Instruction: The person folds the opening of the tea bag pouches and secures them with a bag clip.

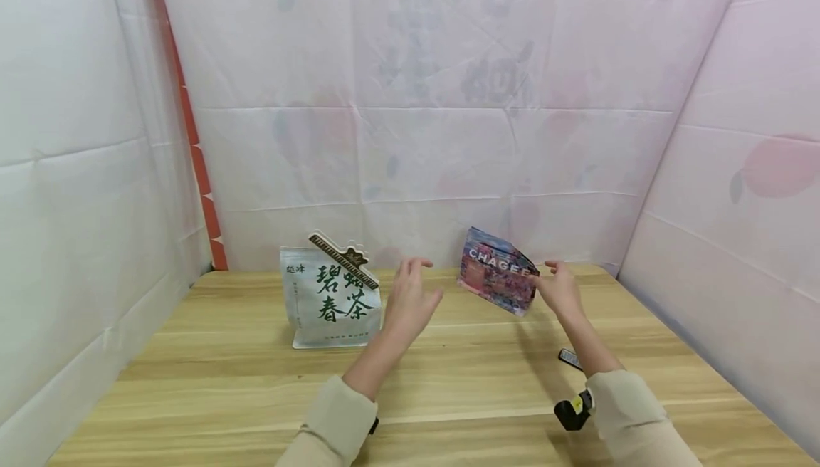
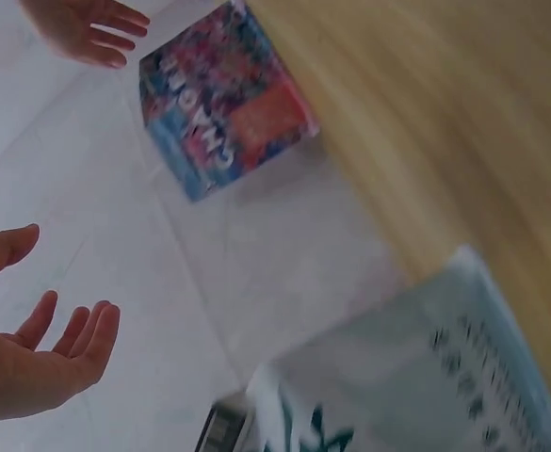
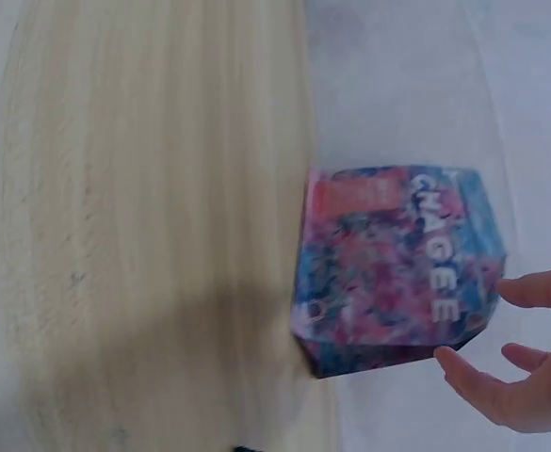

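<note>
CHAGEE bag (image 1: pixel 498 278): right of centre in the head view, at the rear of the worktop (image 1: pixel 448 389), its pink and blue printed front facing the person and tilted down toward the right; in the right wrist view it fills the middle right.
Right arm: enters from the lower right of the frame and slants up and left, its rolled beige sleeve (image 1: pixel 628 399) ending below the bare wrist.
Right hand (image 1: pixel 560 292): just beside the bag's right edge, turned toward it, with thumb and forefinger apart.
Right fingers: loosely bent and parted, gripping nothing; the left wrist view shows a small gap to the bag.
Left arm: rises from the lower middle of the frame, slanting up and right.
Left hand (image 1: pixel 410 305): raised near the centre of the head view, between the two bags, thumb pointing right and well away from the forefinger.
Left fingers: gently curved, widely parted from the thumb, with nothing in hold.
White tea bag (image 1: pixel 329 303): upright at left of centre, green characters facing forward, left of the left hand.
Clip (image 1: pixel 344 260): slanted across the white bag's upper right corner.
Dark-edged item (image 1: pixel 569 359): lying at lower right, partly hidden by the right forearm.
Black device (image 1: pixel 572 412): at the right cuff, lower right.
</note>
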{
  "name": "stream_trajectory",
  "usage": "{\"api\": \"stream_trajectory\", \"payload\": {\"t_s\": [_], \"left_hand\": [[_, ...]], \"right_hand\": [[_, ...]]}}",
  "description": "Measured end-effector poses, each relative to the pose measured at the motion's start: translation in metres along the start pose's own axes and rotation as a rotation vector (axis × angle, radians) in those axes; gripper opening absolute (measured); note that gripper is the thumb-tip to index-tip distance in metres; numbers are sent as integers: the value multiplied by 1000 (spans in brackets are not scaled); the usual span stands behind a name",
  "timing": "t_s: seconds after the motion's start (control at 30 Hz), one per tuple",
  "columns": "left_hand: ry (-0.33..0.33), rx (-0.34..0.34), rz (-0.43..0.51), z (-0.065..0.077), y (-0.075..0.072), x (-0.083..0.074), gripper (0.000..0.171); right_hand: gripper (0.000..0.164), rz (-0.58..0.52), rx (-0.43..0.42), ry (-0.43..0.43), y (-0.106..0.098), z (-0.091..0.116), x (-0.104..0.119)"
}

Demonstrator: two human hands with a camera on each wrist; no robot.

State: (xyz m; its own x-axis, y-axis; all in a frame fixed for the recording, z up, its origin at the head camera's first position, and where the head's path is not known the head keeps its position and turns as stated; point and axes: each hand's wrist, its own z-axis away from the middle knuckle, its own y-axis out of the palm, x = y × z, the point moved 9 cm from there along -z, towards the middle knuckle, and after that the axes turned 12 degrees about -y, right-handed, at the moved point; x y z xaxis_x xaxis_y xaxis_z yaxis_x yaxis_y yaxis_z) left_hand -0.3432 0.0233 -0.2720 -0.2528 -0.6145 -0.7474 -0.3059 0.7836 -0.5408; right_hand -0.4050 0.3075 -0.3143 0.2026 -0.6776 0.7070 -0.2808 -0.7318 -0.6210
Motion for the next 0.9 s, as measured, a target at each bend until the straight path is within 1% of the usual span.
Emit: {"api": "stream_trajectory", "payload": {"t_s": [0.1, 0.17, 0.23, 0.3, 0.37, 0.47, 0.57, 0.63, 0.73, 0.9], "left_hand": [[-64, 80, 53, -6, 24, 7, 41], [-119, 135, 90, -9, 38, 13, 40], [-167, 175, 114, -11, 48, 20, 39], [-210, 197, 111, -13, 55, 26, 38], [-240, 210, 106, -15, 60, 31, 38], [-284, 234, 107, -16, 66, 37, 38], [-314, 265, 114, -19, 74, 43, 38], [-332, 285, 120, -20, 78, 46, 37], [-350, 302, 127, -23, 82, 49, 37], [-371, 312, 152, -26, 85, 55, 39]], "right_hand": [[58, -1, 20, -4, 9, -5, -15], [54, -35, 28, -17, 18, -8, -24], [52, -74, 27, -19, 26, -10, -31], [48, -119, 18, -9, 33, -11, -38], [46, -157, 11, 6, 38, -12, -42], [43, -155, 1, 11, 40, -13, -45], [40, -174, 0, 9, 41, -14, -49], [38, -213, -4, 10, 42, -13, -51], [36, -285, -9, 13, 43, -13, -54], [34, -330, 5, 9, 43, -13, -56]]}}
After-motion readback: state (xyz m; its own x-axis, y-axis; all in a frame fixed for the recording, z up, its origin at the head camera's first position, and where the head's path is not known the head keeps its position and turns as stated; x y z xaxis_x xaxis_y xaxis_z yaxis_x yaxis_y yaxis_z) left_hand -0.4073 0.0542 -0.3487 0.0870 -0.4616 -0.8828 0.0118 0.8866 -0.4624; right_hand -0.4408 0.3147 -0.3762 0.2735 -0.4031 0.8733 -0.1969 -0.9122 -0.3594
